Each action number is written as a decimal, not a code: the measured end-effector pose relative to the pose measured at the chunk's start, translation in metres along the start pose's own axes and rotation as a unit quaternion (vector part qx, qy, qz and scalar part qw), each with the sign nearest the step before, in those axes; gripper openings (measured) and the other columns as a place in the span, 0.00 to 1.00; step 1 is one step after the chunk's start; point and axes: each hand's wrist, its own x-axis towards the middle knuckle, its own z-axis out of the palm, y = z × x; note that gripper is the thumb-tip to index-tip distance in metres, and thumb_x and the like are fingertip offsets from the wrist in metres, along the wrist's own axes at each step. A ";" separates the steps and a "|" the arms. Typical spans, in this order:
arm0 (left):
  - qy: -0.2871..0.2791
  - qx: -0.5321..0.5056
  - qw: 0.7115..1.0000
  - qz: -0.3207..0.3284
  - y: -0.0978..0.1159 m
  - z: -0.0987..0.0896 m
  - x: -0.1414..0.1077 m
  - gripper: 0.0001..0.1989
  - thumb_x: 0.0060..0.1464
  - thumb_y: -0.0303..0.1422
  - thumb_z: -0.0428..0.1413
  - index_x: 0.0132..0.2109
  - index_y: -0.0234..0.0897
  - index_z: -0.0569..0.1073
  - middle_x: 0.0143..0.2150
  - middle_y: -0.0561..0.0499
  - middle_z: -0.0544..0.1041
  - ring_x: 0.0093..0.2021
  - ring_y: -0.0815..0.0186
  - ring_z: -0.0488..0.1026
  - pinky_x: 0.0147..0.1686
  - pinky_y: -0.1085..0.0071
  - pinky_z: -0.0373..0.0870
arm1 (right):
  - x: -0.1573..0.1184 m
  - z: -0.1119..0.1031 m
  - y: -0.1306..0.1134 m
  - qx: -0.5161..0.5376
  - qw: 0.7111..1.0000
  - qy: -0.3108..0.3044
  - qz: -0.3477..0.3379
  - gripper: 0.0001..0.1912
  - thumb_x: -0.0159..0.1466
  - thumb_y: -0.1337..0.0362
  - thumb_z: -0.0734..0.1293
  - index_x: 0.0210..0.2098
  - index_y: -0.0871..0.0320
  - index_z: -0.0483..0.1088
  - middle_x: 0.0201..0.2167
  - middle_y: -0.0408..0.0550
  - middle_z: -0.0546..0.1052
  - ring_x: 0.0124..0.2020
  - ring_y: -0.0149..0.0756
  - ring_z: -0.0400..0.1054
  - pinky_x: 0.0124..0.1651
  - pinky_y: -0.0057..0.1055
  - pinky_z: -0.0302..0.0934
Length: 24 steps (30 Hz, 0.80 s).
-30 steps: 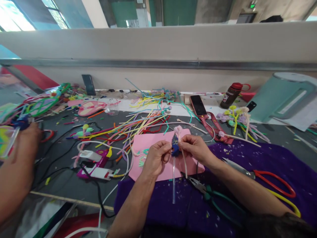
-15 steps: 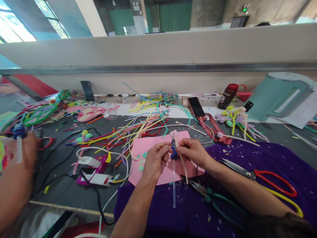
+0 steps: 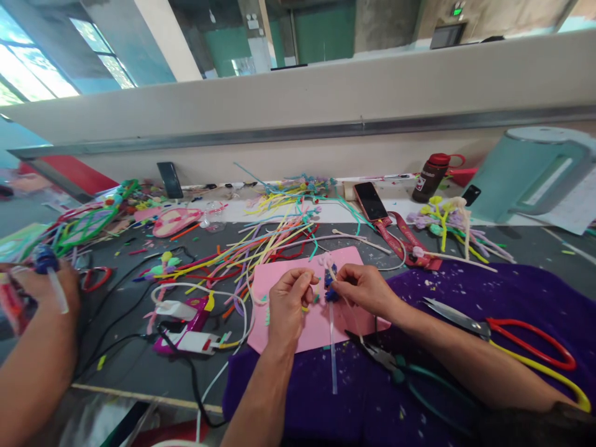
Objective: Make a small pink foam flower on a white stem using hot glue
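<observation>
My right hand (image 3: 361,288) pinches a cream pipe cleaner (image 3: 352,310) whose lower end hangs down; a pale pink fuzzy bloom (image 3: 326,259) shows at the top. Right beside these fingers is a blue glue gun (image 3: 331,282), a clear glue stick (image 3: 334,354) jutting from it toward me. Over the left part of the pink sheet (image 3: 261,338), my left hand (image 3: 293,301) has thumb and forefinger pressed together, apart from the glue gun. Anything inside that pinch is too small to make out. Pliers (image 3: 395,366) lie below my right wrist.
Red-and-yellow-handled scissors (image 3: 484,326) rest on the purple cloth (image 3: 465,288) at right. Pipe cleaners (image 3: 274,242) spread beyond the sheet. Chargers and cables (image 3: 195,341) lie left. Another person's hand (image 3: 56,285) holds a similar glue gun at far left. A kettle (image 3: 535,180) and bottle (image 3: 431,180) stand behind.
My left hand has drawn slightly away from the glue gun. My right hand keeps its pinch on the pipe cleaner. The view has tilted and shifted slightly.
</observation>
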 end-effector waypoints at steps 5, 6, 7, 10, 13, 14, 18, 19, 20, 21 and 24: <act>0.010 0.043 0.999 0.028 0.001 -0.002 -0.001 0.07 0.47 0.33 0.55 0.35 0.36 0.72 0.28 0.53 0.74 0.17 0.78 0.60 0.16 0.79 0.55 | 0.000 0.002 0.004 -0.010 1.000 -0.009 -0.005 0.07 0.55 0.64 0.63 0.22 0.59 0.65 0.13 0.37 0.65 0.14 0.24 0.58 0.17 0.21 0.51; 0.012 0.047 0.998 0.038 0.001 -0.002 -0.001 0.07 0.48 0.33 0.55 0.36 0.36 0.72 0.29 0.53 0.74 0.18 0.78 0.60 0.16 0.79 0.55 | 0.000 0.002 0.004 -0.015 1.000 -0.009 -0.006 0.07 0.55 0.64 0.63 0.22 0.59 0.65 0.13 0.37 0.65 0.14 0.25 0.58 0.17 0.21 0.51; 0.014 0.051 0.997 0.049 0.001 -0.002 -0.002 0.08 0.48 0.33 0.55 0.37 0.37 0.72 0.30 0.53 0.74 0.18 0.77 0.61 0.16 0.79 0.56 | 0.001 0.002 0.005 -0.021 1.000 -0.010 -0.008 0.07 0.55 0.64 0.63 0.22 0.59 0.65 0.13 0.37 0.65 0.14 0.25 0.58 0.18 0.21 0.51; 0.025 0.068 0.994 0.079 0.002 -0.003 -0.002 0.09 0.49 0.33 0.54 0.39 0.38 0.72 0.31 0.53 0.73 0.18 0.78 0.61 0.16 0.79 0.56 | 0.001 0.002 0.007 -0.044 0.999 -0.006 -0.020 0.08 0.55 0.64 0.64 0.21 0.59 0.65 0.14 0.38 0.65 0.15 0.25 0.58 0.18 0.21 0.50; 0.033 0.086 0.992 0.082 0.003 -0.004 -0.002 0.09 0.49 0.34 0.54 0.39 0.36 0.73 0.31 0.52 0.74 0.18 0.77 0.61 0.16 0.79 0.56 | 0.001 0.002 0.009 -0.063 0.997 -0.001 -0.037 0.08 0.55 0.64 0.64 0.21 0.59 0.65 0.15 0.38 0.65 0.16 0.24 0.57 0.18 0.21 0.48; 0.036 0.090 0.992 0.081 0.003 -0.005 -0.002 0.10 0.49 0.35 0.55 0.38 0.36 0.73 0.30 0.52 0.74 0.18 0.77 0.61 0.16 0.79 0.56 | 0.001 0.002 0.009 -0.067 0.997 -0.002 -0.039 0.08 0.55 0.64 0.64 0.21 0.59 0.65 0.15 0.38 0.65 0.17 0.24 0.57 0.18 0.20 0.48; 0.047 0.112 0.990 0.077 0.000 -0.007 -0.001 0.10 0.46 0.35 0.58 0.35 0.35 0.73 0.26 0.53 0.74 0.18 0.75 0.62 0.17 0.78 0.58 | 0.001 0.002 0.010 -0.068 0.997 -0.017 -0.036 0.08 0.55 0.64 0.63 0.22 0.60 0.65 0.15 0.38 0.64 0.17 0.24 0.56 0.19 0.20 0.47; 0.050 0.118 0.989 0.075 -0.001 -0.007 -0.001 0.09 0.45 0.35 0.58 0.33 0.34 0.73 0.24 0.54 0.73 0.18 0.75 0.62 0.17 0.78 0.58 | 0.001 0.002 0.010 -0.068 0.997 -0.021 -0.037 0.08 0.55 0.64 0.63 0.22 0.60 0.65 0.15 0.38 0.64 0.17 0.24 0.56 0.19 0.20 0.47; 0.054 0.125 0.988 0.075 -0.001 -0.008 -0.001 0.09 0.44 0.35 0.59 0.31 0.34 0.73 0.22 0.54 0.72 0.18 0.75 0.62 0.17 0.78 0.58 | 0.001 0.001 0.010 -0.071 0.996 -0.023 -0.039 0.08 0.55 0.64 0.63 0.22 0.60 0.65 0.15 0.38 0.64 0.17 0.24 0.56 0.19 0.20 0.47; 0.058 0.130 0.987 0.078 -0.002 -0.008 -0.001 0.08 0.43 0.35 0.60 0.29 0.34 0.73 0.21 0.56 0.71 0.18 0.75 0.61 0.17 0.78 0.57 | 0.001 0.001 0.010 -0.077 0.996 -0.023 -0.043 0.08 0.55 0.64 0.63 0.22 0.60 0.65 0.15 0.38 0.64 0.17 0.24 0.56 0.19 0.20 0.47; 0.063 0.138 0.983 0.106 -0.002 -0.009 -0.002 0.10 0.43 0.35 0.60 0.23 0.34 0.69 0.17 0.58 0.66 0.17 0.75 0.60 0.18 0.78 0.57 | 0.001 0.001 0.009 -0.099 0.993 -0.018 -0.055 0.08 0.55 0.64 0.63 0.21 0.60 0.65 0.15 0.38 0.64 0.17 0.24 0.56 0.20 0.21 0.47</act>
